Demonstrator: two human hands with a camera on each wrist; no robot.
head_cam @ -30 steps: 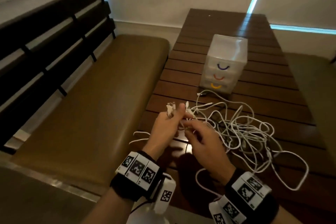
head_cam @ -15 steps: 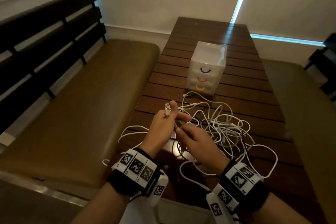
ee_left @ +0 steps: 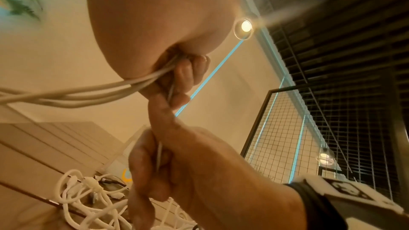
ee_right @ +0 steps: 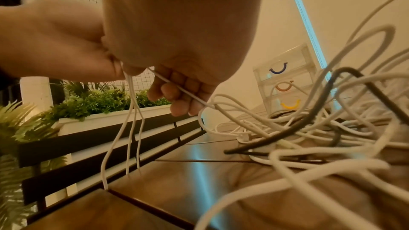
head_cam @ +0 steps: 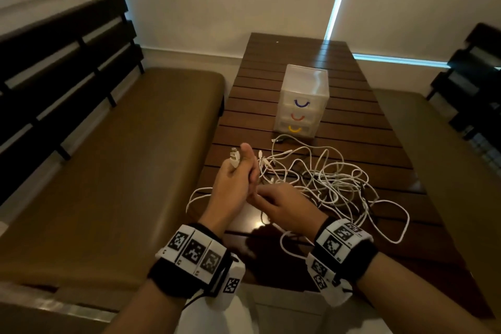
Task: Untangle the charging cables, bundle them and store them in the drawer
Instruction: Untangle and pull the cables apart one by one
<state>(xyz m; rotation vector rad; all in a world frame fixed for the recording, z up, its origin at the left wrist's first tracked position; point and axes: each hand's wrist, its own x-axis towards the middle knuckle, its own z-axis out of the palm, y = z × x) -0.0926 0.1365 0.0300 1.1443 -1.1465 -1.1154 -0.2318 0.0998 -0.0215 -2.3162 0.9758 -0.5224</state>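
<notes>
Head view: several plug ends (head_cam: 234, 158) are gripped upright in the left hand (head_cam: 233, 184); the tangled cables (head_cam: 330, 184) lie mid-tabletop (head_cam: 352, 149), near the drawer unit (head_cam: 302, 103).
Left wrist view: three strands (ee_left: 88, 93) are clenched.
Right wrist view: one strand (ee_right: 177, 86) is pinched by the right hand (ee_right: 177, 45).

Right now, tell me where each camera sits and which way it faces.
Head: worn above, looking down at the table, both hands, wristbands.
Left wrist: under the left hand, looking up along it; the right hand pulls a cable.
Right wrist: low, facing the drawer unit; both hands.
Shared: white cables, drawer unit.
</notes>
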